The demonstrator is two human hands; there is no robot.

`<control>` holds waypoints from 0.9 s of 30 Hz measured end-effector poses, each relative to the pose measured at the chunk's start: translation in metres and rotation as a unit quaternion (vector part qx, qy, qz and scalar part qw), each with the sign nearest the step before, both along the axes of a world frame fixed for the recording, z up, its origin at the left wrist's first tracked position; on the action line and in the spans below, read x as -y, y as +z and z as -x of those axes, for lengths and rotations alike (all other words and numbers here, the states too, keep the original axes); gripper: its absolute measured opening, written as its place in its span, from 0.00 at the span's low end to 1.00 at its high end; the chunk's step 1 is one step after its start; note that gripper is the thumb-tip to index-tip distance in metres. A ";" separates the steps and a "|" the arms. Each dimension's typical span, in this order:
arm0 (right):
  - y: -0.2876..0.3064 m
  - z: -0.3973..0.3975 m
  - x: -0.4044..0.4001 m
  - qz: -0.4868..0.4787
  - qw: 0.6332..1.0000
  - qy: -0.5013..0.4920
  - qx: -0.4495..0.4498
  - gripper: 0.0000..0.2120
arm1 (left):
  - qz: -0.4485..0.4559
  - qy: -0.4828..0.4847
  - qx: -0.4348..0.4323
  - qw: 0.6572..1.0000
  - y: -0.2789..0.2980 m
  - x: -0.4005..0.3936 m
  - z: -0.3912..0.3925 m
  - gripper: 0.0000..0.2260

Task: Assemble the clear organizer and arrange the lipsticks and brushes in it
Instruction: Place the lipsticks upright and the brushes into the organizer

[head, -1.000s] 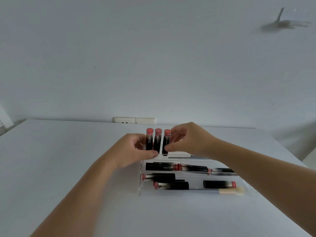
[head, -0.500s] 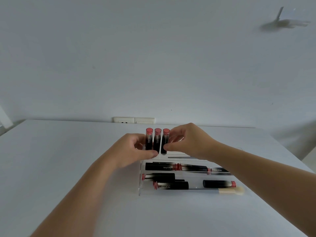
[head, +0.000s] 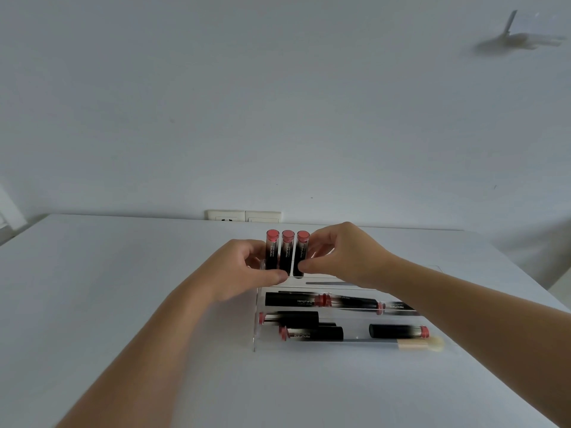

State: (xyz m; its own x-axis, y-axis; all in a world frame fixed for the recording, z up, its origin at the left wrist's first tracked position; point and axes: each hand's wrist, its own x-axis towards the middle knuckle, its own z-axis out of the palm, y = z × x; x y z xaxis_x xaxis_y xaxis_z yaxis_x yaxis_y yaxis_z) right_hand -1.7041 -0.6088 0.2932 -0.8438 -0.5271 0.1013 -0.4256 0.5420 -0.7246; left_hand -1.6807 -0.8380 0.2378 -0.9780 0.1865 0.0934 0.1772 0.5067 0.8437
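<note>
Three black lipsticks with pink tops [head: 287, 253] stand upright side by side at the back of the clear organizer [head: 255, 335] on the white table. My left hand [head: 244, 273] grips the left side of the row, thumb at its base. My right hand [head: 343, 254] pinches the rightmost lipstick [head: 301, 251] between thumb and fingers. Several more black lipsticks [head: 293, 299] lie flat in the organizer's front trays, and a beige-handled brush [head: 417, 344] lies along the front edge.
The white table [head: 123, 304] stretches out to the left and front. A wall with two sockets [head: 244, 215] stands right behind the table. The table's right edge runs close past my right forearm.
Both hands shifted the row of upright lipsticks slightly to the left; the grips stayed the same.
</note>
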 end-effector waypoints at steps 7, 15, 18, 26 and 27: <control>0.002 -0.003 0.001 0.008 1.000 -0.002 -0.001 0.08 | 0.004 0.001 0.001 1.000 -0.001 0.000 0.001 0.19; 0.002 -0.004 0.001 0.009 1.000 -0.003 0.001 0.07 | 0.008 0.003 -0.002 1.000 0.001 0.000 -0.001 0.18; 0.001 -0.004 0.001 0.010 1.000 -0.004 0.002 0.07 | 0.006 0.005 0.001 1.000 0.001 0.000 -0.001 0.18; 0.002 -0.005 0.000 0.007 1.000 -0.010 0.005 0.05 | 0.003 0.002 0.004 1.000 0.002 -0.001 -0.001 0.17; 0.002 -0.005 0.000 0.008 1.000 -0.010 0.008 0.05 | 0.006 0.004 0.003 1.000 0.002 -0.001 -0.001 0.17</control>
State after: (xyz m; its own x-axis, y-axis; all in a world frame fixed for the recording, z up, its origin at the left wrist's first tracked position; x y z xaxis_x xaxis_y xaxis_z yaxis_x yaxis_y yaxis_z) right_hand -1.6992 -0.6091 0.2953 -0.8556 -0.5086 0.0966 -0.4034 0.5378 -0.7403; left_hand -1.6794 -0.8373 0.2394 -0.9802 0.1790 0.0848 0.1671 0.5179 0.8389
